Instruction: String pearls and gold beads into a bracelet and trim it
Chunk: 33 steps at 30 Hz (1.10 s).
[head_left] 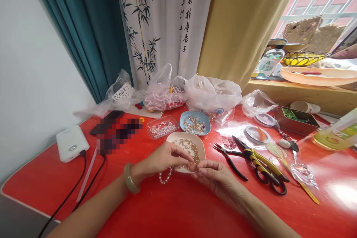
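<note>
A short strand of pearly beads hangs in a loop under my left hand, whose fingers are pinched over the near part of a cream dish. Gold and pale beads lie in that dish. My right hand meets the left fingertips at the dish's near right edge, thumb and forefinger pressed together. What sits between those fingertips is too small to make out. Behind the cream dish stand a blue dish of mixed beads and a clear tray of white pearl beads.
Pliers and yellow-black cutters lie to the right, beside wire spools and a box. Bead-filled plastic bags line the back. A white power bank with cables sits at left on the red table.
</note>
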Tool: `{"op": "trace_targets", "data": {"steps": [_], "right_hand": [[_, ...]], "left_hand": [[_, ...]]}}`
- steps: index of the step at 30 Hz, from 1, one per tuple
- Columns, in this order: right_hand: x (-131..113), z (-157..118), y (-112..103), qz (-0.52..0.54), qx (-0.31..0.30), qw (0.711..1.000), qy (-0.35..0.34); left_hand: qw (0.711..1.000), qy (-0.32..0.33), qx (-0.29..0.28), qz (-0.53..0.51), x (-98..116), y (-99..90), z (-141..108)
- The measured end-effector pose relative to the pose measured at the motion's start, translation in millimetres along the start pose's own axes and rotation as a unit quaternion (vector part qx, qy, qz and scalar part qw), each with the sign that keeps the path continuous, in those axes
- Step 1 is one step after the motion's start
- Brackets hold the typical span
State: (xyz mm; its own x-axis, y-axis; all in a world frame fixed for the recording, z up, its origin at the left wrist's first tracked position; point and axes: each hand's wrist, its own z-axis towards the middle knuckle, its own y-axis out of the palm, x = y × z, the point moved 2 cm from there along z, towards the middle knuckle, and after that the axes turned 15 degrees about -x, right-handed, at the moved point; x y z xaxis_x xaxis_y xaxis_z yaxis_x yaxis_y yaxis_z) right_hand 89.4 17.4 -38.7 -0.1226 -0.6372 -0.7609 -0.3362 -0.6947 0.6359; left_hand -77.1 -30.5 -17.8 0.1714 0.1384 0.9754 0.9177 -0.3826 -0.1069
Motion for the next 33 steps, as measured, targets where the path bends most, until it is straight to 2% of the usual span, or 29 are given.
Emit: {"op": "trace_targets", "data": {"steps": [4,8,19,33], "right_hand": [[1.5,-0.1,-2.7,0.01,0.03,0.999,0.027],[3.5,1.9,-4.6,0.009,0.029,0.999,0.009],[4.5,5.8,-1.1,-0.115,0.036,0.993,-0.008],[9.1,7.8,-0.6,-0.161,0.039,0.986,0.005]], "left_hand": [[0.999,-0.033,0.014,0.015,0.1,-1.4,1.0],[1.0,-0.011,0.013,-0.018,-1.9,-1.0,2.9],[0.998,-0.038,0.023,-0.046,-8.0,2.2,4.1],[0.998,-0.03,0.035,-0.037,-10.8,4.2,3.8]]}}
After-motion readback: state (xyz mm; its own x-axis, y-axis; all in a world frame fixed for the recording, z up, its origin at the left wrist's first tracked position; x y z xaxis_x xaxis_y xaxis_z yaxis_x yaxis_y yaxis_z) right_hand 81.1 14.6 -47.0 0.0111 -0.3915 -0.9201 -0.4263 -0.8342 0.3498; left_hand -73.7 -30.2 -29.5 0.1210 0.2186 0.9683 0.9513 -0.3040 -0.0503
